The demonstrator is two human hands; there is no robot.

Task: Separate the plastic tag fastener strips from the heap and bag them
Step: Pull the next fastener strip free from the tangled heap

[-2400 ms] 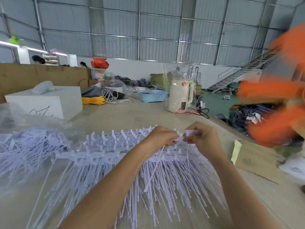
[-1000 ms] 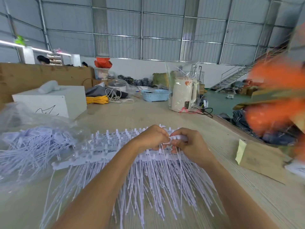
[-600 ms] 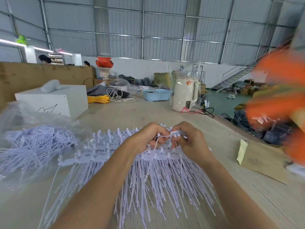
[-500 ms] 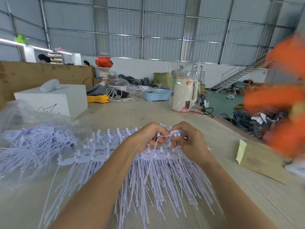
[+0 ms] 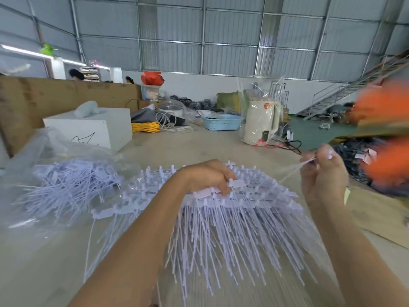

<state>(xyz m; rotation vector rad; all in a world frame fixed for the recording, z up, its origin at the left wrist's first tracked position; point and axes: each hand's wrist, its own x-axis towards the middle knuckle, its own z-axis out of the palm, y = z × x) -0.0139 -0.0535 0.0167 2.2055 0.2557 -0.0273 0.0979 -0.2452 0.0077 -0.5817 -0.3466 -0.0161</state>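
A heap of white plastic tag fastener strips [image 5: 221,220] lies on the table before me, their thin tails fanning toward me. My left hand [image 5: 208,176] rests on the heap's top row, fingers curled over one strip's bar. My right hand [image 5: 323,173] is raised to the right, off the heap, and pinches a separated strip [image 5: 294,169] whose tails trail back, blurred. A clear plastic bag [image 5: 55,173] holding loose fasteners lies to the left.
A white box [image 5: 93,129] stands at the back left, with a blue basket [image 5: 221,121] and a cream kettle [image 5: 261,120] farther back. Brown cardboard [image 5: 380,216] lies at the right. Blurred orange fan blades [image 5: 385,156] spin at the right edge.
My right hand has pulled away up and to the right, drawing a strip out of the heap. My left hand stays down on the heap.
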